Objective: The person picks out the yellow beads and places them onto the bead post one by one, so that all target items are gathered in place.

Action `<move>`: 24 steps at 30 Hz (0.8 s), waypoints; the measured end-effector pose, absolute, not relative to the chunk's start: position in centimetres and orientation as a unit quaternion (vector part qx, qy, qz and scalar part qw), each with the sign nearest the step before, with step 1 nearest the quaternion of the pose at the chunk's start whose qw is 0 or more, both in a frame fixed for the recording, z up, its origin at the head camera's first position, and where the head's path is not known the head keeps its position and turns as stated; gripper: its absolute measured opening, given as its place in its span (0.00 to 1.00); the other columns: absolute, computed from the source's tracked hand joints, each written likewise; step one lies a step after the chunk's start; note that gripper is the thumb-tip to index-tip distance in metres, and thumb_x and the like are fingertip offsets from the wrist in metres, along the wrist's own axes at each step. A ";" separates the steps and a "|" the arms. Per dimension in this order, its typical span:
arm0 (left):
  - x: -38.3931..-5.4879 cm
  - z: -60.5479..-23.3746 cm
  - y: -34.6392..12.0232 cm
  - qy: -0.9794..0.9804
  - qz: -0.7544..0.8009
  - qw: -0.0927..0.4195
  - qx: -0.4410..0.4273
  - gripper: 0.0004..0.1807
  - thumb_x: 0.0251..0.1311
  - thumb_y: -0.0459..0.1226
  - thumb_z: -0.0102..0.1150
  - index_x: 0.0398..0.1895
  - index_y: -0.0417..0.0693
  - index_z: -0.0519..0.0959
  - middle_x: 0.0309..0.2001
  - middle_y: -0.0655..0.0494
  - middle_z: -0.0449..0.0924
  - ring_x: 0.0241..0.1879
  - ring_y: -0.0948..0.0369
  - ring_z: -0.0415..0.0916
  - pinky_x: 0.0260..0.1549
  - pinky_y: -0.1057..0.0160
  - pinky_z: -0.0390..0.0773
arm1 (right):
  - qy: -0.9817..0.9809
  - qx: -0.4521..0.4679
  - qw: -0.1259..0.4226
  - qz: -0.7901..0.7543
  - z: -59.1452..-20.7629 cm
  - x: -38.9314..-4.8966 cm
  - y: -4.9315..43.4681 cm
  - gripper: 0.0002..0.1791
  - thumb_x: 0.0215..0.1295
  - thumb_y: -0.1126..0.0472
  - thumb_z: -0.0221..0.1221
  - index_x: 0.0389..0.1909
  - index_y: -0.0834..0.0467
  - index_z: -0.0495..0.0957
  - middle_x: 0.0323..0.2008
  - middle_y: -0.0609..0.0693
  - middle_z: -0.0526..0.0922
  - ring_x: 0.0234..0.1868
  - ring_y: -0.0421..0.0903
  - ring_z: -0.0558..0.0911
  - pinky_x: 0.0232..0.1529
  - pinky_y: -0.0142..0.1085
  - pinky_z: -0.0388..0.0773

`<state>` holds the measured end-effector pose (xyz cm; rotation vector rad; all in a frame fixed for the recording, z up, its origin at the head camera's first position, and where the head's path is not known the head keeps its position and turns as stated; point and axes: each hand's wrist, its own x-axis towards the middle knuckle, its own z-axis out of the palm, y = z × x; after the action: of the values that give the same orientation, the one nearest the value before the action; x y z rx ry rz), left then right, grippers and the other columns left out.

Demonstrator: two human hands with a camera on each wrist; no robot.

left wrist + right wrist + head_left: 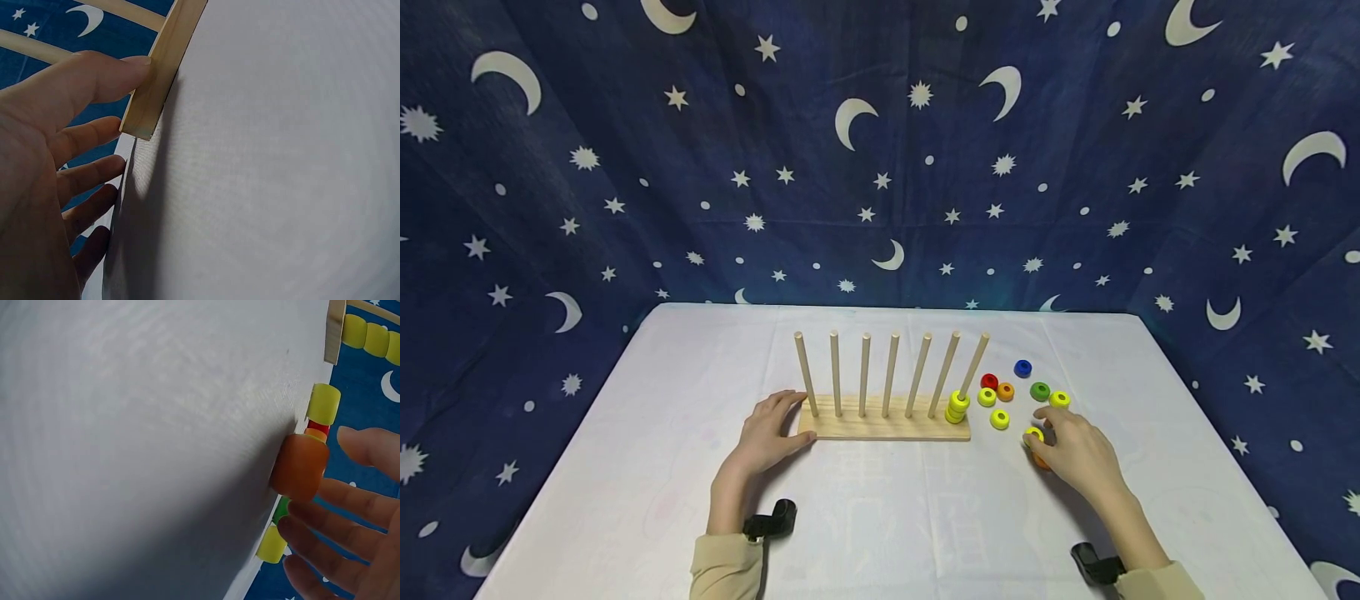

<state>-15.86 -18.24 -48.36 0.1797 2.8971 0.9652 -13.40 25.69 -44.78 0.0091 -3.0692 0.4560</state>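
A wooden stand (883, 427) with a row of upright pegs lies on the table. Yellow rings (957, 407) are stacked on its rightmost peg. My left hand (767, 435) grips the stand's left end, thumb (128, 76) on the front edge and index finger by the end face. Over at the right, my right hand (1078, 450) hovers, fingers spread and relaxed, above a yellow ring (1033, 434) and an orange ring (300, 465). The right wrist view shows a gap between thumb and orange ring, and nothing held. The hand partly covers both rings in the head view.
Loose rings lie right of the stand: a blue ring (1022, 368), red ring (989, 382), orange ring (1006, 392), green ring (1040, 391) and several yellow ones, such as a yellow ring (999, 419). A starry curtain (880, 167) hangs behind the white table (647, 467).
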 end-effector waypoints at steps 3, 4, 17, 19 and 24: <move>-15.8 -48.4 -18.3 0.946 0.317 0.041 0.059 0.37 0.54 0.48 0.66 0.67 0.50 0.66 0.69 0.42 0.62 0.69 0.40 0.56 0.63 0.33 0.57 | -0.989 0.001 0.001 0.147 -44.8 -13.5 25.9 0.24 0.53 0.53 0.68 0.48 0.62 0.79 0.32 0.55 0.83 0.28 0.47 0.74 0.26 0.39 0.70; -15.8 -48.4 -18.3 0.945 0.318 0.041 0.059 0.37 0.54 0.49 0.66 0.67 0.50 0.66 0.69 0.42 0.62 0.69 0.40 0.56 0.63 0.33 0.57 | -0.989 0.000 -0.006 0.147 -44.9 -13.5 25.9 0.24 0.53 0.53 0.67 0.49 0.62 0.79 0.31 0.53 0.82 0.28 0.46 0.73 0.26 0.38 0.69; -15.8 -48.3 -18.2 0.945 0.319 0.043 0.058 0.37 0.54 0.48 0.65 0.67 0.50 0.66 0.70 0.42 0.61 0.70 0.41 0.55 0.63 0.34 0.57 | -0.988 0.009 -0.028 0.149 -45.1 -13.6 26.2 0.22 0.53 0.54 0.67 0.46 0.62 0.79 0.32 0.52 0.82 0.30 0.46 0.75 0.28 0.41 0.73; -15.8 -48.3 -18.2 0.945 0.319 0.043 0.057 0.37 0.54 0.48 0.66 0.67 0.50 0.66 0.70 0.42 0.61 0.70 0.41 0.55 0.64 0.34 0.57 | -0.989 0.008 -0.028 0.147 -45.1 -13.7 26.2 0.21 0.53 0.54 0.67 0.45 0.62 0.80 0.32 0.53 0.82 0.31 0.46 0.75 0.29 0.42 0.74; -15.8 -48.3 -18.3 0.945 0.318 0.043 0.058 0.37 0.54 0.48 0.65 0.67 0.50 0.66 0.70 0.42 0.61 0.70 0.41 0.55 0.63 0.34 0.57 | -0.989 0.009 -0.026 0.144 -45.3 -13.8 26.1 0.19 0.53 0.54 0.67 0.42 0.62 0.80 0.31 0.53 0.81 0.31 0.47 0.75 0.30 0.43 0.75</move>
<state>-15.80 -18.26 -48.31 0.1777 2.8911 0.9721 -13.76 26.13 -45.28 0.0273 -3.1596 0.4613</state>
